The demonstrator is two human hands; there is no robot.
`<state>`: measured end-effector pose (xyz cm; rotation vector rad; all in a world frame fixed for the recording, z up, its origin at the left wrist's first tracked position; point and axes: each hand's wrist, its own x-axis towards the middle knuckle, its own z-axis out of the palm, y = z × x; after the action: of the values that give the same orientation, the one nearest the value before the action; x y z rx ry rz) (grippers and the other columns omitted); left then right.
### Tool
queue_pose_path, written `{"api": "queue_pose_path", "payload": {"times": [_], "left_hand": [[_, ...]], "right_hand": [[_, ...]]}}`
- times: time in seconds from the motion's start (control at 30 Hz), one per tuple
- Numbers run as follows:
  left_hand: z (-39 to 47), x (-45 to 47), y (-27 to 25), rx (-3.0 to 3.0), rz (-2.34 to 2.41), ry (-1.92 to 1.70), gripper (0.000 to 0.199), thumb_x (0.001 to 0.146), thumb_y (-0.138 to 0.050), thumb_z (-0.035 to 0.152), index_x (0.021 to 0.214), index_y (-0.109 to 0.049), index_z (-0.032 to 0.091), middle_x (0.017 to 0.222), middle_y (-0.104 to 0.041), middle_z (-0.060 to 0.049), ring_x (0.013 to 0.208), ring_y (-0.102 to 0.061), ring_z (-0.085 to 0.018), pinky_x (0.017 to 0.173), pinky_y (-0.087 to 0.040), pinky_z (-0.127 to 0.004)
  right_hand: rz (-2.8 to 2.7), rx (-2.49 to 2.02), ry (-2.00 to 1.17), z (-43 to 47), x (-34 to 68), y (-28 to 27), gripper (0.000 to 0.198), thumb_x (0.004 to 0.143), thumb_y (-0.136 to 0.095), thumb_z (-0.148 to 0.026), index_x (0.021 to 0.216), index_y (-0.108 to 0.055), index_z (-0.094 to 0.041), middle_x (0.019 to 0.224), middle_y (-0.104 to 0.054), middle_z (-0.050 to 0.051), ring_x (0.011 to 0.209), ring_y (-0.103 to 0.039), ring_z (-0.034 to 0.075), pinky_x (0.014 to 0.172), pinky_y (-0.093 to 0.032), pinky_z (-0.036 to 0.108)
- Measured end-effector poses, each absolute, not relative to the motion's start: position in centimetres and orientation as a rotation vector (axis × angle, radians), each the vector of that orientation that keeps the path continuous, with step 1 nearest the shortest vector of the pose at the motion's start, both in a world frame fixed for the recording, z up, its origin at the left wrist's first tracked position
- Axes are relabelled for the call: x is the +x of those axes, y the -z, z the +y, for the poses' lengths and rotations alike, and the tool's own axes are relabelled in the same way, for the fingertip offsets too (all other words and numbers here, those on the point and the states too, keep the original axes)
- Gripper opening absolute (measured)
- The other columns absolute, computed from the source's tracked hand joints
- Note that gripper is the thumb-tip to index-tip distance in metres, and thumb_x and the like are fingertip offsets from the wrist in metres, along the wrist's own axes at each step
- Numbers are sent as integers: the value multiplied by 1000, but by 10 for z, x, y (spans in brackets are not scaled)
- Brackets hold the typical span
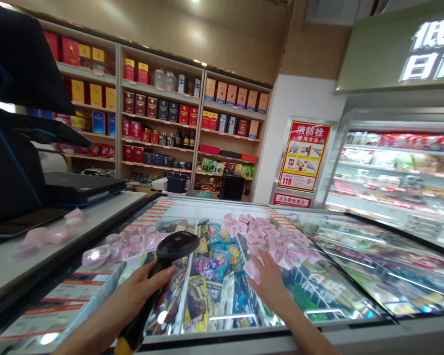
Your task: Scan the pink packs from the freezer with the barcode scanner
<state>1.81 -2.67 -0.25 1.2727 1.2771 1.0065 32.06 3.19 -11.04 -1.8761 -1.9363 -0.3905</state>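
My left hand (144,291) is wrapped round the handle of a black barcode scanner (177,245), its head tilted forward over the glass freezer top. A group of small pink plastic cups (133,246) lies beyond it, on the left side of the glass. My right hand (268,278) reaches over the glass with fingers spread, at the near edge of a larger heap of pink cups (270,236). One pink cup (252,271) sits beside its thumb and index finger; a firm grip on it is not visible.
Bagged frozen goods (214,266) show through the freezer glass. On the left, a counter (7,268) carries a dark checkout terminal (15,148) and several blurred pink cups (55,234). Behind stand shelves of boxed bottles (159,108); a chilled display case (395,167) is at right.
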Motion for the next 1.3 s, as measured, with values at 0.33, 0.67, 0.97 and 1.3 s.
{"api": "queue_pose_path", "payload": {"times": [0.33, 0.67, 0.97, 1.3], "left_hand": [[-15, 34, 7, 1276, 1225, -1093, 38, 61, -52, 55, 50, -47, 19, 40, -46, 5, 41, -40, -9, 43, -32, -21], [43, 136, 15, 1454, 1058, -1211, 39, 76, -29, 47, 90, -50, 17, 69, -61, -3, 59, -56, -14, 55, -43, -25], [83, 187, 54, 1889, 1163, -1145, 41, 68, -42, 12, 108, -49, 18, 99, -60, -5, 90, -53, -17, 84, -37, -30], [137, 167, 84, 1977, 1485, -992, 18, 76, -50, 29, 84, -57, 14, 90, -60, -2, 83, -56, -15, 76, -43, -37]], "right_hand": [[-1843, -1525, 357, 137, 279, 110, 35, 73, -45, -24, 106, -53, -15, 116, -48, 13, 114, -35, 25, 94, -25, 40], [-1373, -869, -640, 82, 268, 55, 42, 75, -43, -43, 107, -50, -17, 104, -58, 8, 96, -51, 20, 84, -38, 34], [-821, -802, -1104, 64, 309, 44, 38, 60, -62, -41, 85, -54, -13, 66, -61, 2, 53, -57, 14, 45, -46, 24], [-757, -872, -1226, 63, 305, 44, 31, 60, -61, -43, 66, -49, -14, 47, -53, -2, 36, -47, 8, 34, -39, 19]]}}
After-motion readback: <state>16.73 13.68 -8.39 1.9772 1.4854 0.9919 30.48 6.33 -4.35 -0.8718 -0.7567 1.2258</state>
